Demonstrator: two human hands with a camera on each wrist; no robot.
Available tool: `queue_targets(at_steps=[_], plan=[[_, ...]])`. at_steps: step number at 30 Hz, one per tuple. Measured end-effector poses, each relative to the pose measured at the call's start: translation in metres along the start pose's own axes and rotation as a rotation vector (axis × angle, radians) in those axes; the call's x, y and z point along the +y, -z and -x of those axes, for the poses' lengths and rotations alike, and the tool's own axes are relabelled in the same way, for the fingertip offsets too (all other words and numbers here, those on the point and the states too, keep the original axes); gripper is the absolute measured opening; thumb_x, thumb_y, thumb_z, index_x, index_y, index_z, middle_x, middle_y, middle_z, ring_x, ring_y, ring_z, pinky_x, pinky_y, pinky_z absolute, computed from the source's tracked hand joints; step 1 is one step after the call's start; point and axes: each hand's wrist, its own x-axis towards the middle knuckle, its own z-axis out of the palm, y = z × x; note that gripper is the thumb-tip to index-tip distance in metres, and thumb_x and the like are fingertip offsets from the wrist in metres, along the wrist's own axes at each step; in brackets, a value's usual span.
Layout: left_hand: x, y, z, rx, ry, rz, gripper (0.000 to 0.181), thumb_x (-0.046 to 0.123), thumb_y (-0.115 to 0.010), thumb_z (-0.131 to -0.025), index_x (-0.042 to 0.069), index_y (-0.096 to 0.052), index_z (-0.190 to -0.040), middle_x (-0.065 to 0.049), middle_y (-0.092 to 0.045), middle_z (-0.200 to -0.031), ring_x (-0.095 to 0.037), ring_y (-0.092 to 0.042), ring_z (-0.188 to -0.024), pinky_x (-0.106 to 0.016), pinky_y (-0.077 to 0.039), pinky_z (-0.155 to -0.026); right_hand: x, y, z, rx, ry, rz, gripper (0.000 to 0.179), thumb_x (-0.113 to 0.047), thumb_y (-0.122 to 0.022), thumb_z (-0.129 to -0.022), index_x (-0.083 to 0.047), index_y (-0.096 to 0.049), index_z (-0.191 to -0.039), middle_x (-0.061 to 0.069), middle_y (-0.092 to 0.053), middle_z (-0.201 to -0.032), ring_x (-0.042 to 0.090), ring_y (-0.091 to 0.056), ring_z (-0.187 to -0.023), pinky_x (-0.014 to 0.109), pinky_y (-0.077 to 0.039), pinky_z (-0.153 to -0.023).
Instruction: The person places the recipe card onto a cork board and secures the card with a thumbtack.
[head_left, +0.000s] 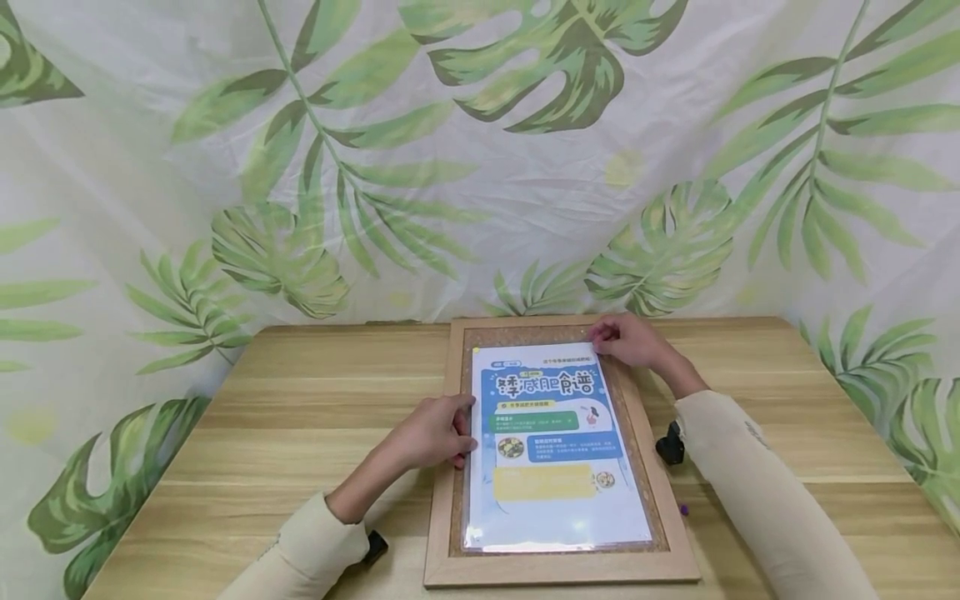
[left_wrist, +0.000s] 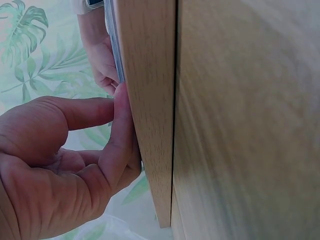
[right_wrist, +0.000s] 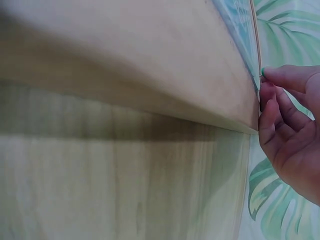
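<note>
A printed poster sheet [head_left: 555, 521] with a glossy surface lies on a wood-framed cork board [head_left: 660, 525]. My left hand [head_left: 431, 433] is at the sheet's left side, index finger and thumb touching its edge at two spots. In the left wrist view, the left fingertips [left_wrist: 120, 92] rest by the sheet's edge over the wooden frame. My right hand [head_left: 630, 340] is at the sheet's top right corner. Between its thumb and finger it pinches a small green push pin [right_wrist: 263, 72], mostly hidden by the fingers. A yellow pin [head_left: 476, 351] sits at the sheet's top left corner.
The board lies on a wood-grain table [head_left: 315, 400], its far end near the leaf-printed curtain [head_left: 540, 208] behind. A small purple pin [head_left: 684, 510] lies right of the frame. Black wrist devices [head_left: 671, 443] show beside both sleeves.
</note>
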Motion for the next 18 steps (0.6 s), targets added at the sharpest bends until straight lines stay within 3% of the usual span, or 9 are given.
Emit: queue_targets(at_steps=[10, 18], plan=[[0.0008, 0.0006, 0.0011, -0.005, 0.003, -0.005, 0.067, -0.003, -0.077, -0.094, -0.01, -0.048, -0.155, -0.007, -0.065, -0.083, -0.014, -0.069, -0.06, -0.023, -0.045, -0.052, 0.0015, -0.0028, -0.0077, -0.001, 0.01, 0.032, 0.021, -0.005, -0.068, -0.102, 0.003, -0.076, -0.119, 0.015, -0.076, -0.102, 0.023, -0.067, -0.093, 0.033, -0.052, -0.084], [0.0013, 0.0006, 0.0008, -0.012, 0.002, 0.002, 0.068, -0.004, -0.076, -0.094, -0.01, -0.047, -0.155, -0.008, -0.065, -0.083, -0.015, -0.068, -0.06, -0.023, -0.046, -0.052, -0.0042, -0.0018, -0.009, -0.008, -0.057, 0.013, 0.024, -0.008, -0.067, -0.103, 0.003, -0.075, -0.123, 0.018, -0.077, -0.109, 0.026, -0.068, -0.096, 0.03, -0.051, -0.081]])
